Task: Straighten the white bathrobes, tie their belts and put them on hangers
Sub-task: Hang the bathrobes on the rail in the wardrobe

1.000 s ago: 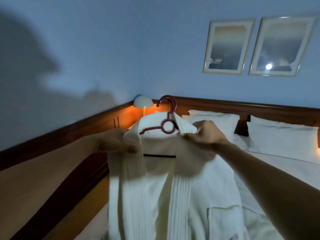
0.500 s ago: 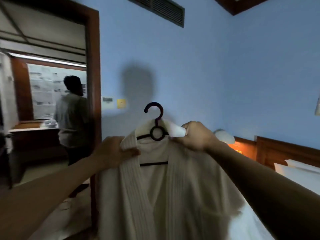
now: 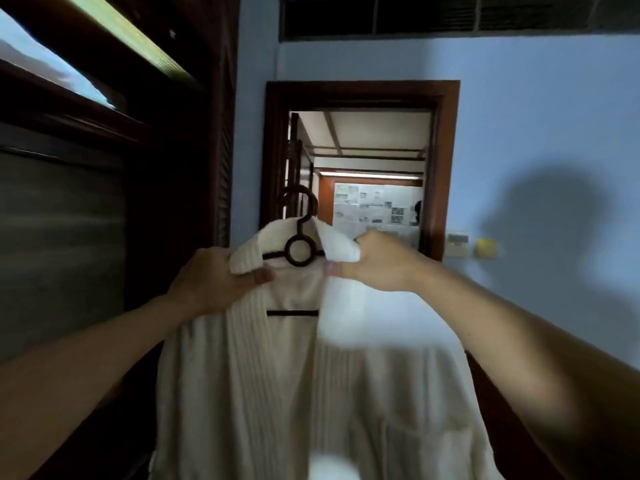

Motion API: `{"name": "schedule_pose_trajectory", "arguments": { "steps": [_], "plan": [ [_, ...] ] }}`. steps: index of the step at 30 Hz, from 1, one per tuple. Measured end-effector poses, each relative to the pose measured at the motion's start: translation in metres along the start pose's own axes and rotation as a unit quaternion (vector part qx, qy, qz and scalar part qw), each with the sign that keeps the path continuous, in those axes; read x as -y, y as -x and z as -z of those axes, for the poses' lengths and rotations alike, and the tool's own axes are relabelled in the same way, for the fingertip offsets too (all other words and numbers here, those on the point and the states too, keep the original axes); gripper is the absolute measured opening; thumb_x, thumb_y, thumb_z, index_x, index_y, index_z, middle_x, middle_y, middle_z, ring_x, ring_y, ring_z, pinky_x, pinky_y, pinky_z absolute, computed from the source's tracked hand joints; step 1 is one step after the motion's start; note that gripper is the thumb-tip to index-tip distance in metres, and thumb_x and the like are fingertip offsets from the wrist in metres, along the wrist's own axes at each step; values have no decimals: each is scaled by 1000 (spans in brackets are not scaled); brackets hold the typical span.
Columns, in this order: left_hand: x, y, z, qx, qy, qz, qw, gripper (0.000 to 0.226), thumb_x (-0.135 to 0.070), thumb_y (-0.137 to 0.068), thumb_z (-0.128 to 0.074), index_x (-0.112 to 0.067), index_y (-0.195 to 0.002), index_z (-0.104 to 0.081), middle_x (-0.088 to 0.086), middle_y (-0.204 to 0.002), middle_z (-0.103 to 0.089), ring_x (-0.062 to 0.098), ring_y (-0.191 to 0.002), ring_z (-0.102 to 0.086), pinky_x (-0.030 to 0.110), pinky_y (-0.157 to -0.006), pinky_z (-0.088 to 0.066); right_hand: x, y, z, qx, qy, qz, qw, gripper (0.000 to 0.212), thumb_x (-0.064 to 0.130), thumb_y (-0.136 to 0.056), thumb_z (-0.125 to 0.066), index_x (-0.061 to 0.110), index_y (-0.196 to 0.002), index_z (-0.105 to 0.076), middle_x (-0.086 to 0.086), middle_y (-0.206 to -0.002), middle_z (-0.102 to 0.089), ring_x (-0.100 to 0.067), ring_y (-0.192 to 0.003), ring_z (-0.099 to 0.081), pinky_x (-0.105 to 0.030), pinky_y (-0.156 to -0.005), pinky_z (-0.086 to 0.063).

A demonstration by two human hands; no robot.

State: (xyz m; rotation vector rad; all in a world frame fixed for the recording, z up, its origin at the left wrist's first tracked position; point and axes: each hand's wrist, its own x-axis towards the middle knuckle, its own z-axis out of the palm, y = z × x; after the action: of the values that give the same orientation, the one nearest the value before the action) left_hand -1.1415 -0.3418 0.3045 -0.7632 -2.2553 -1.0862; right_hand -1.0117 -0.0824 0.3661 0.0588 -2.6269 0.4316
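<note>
White bathrobe hangs on a dark hanger, held up in front of a wooden doorway. The left hand grips the left collar, the right hand pinches the right one; the belt, probably lower down, is blurred.

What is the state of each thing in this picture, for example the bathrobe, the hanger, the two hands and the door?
White bathrobe: on the hanger, front hanging open, held up in the air.
Hanger: inside the robe's collar, hook free, not hung on anything.
Left hand: grips the robe's left shoulder.
Right hand: grips the robe's right shoulder.
Doorway: open, lit room behind.
Louvered wardrobe door: cannot tell whether open or closed.
</note>
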Motion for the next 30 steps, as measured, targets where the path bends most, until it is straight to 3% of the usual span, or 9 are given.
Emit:
{"name": "schedule_pose_trajectory", "arguments": {
  "steps": [3,5,9,12,17,20,23,26,30],
  "plan": [
    [43,-9,57,-39,-56,6,998,63,-89,-52,-67,-29,-71,-74,-9,-66,-70,6,-64,-68,32,-65,-55,22,-35,-38,138,-18,18,990,77,90,-55,-67,25,-96,-74,9,-92,-72,-10,-87,-67,-30,-81,-53],
    [66,-15,85,-23,-139,21,990,72,-89,-50,-64,-20,-70,-72,-4,-67,-69,11,-66,-66,29,-62,-48,33,-54,-78,170,-18,16,985,88,94,-54,-65,24,-107,-72,8,-102,-72,-13,-96,-67,-32,-91,-54],
    [130,-32,125,-21,-239,53,969,94,-108,-36,-40,-22,-64,-66,-6,-64,-66,12,-63,-64,30,-57,-50,66,-108,-148,164,-108,62,979,56,68,-80,-71,18,-105,-73,2,-102,-73,-15,-94,-69,-39,-90,-57],
    [177,-53,157,-43,-289,86,953,94,-110,-40,-34,-28,-69,-69,-11,-68,-68,11,-72,-66,33,-68,-55,102,-154,-168,145,-117,119,975,35,58,-89,-67,24,-86,-69,4,-84,-70,-14,-79,-66,-32,-74,-53],
    [229,-98,203,-91,-303,133,939,87,-107,-48,-40,-32,-81,-70,-14,-78,-66,16,-79,-65,35,-75,-54,161,-238,-191,66,-108,177,976,41,57,-95,-58,18,-95,-71,1,-87,-71,-15,-79,-67,-40,-77,-58],
    [256,-124,216,-127,-309,148,931,89,-107,-48,-36,-32,-83,-68,-15,-82,-67,14,-78,-63,32,-71,-52,180,-293,-207,19,-74,188,979,40,57,-93,-55,20,-92,-67,2,-84,-69,-14,-73,-64,-35,-68,-55],
    [282,-149,211,-124,-322,155,926,85,-103,-54,-41,-28,-86,-66,-11,-88,-70,18,-85,-65,34,-74,-51,188,-342,-221,-3,-46,201,978,39,54,-93,-58,17,-95,-68,2,-81,-65,-10,-65,-58,-27,-53,-42],
    [302,-166,204,-107,-269,194,937,58,-81,-76,-60,-30,-104,-67,-11,-101,-68,16,-97,-64,33,-80,-48,196,-383,-236,-8,-69,220,973,39,52,-91,-59,16,-101,-70,-2,-90,-70,-20,-77,-67,-36,-69,-58],
    [343,-179,198,-83,-81,233,966,73,-75,-63,-64,-26,-118,-66,-6,-116,-70,15,-109,-66,45,-100,-51,194,-429,-255,2,-50,234,971,38,52,-87,-60,18,-101,-69,-2,-91,-69,-23,-82,-67,-39,-75,-59]
  ]
}}
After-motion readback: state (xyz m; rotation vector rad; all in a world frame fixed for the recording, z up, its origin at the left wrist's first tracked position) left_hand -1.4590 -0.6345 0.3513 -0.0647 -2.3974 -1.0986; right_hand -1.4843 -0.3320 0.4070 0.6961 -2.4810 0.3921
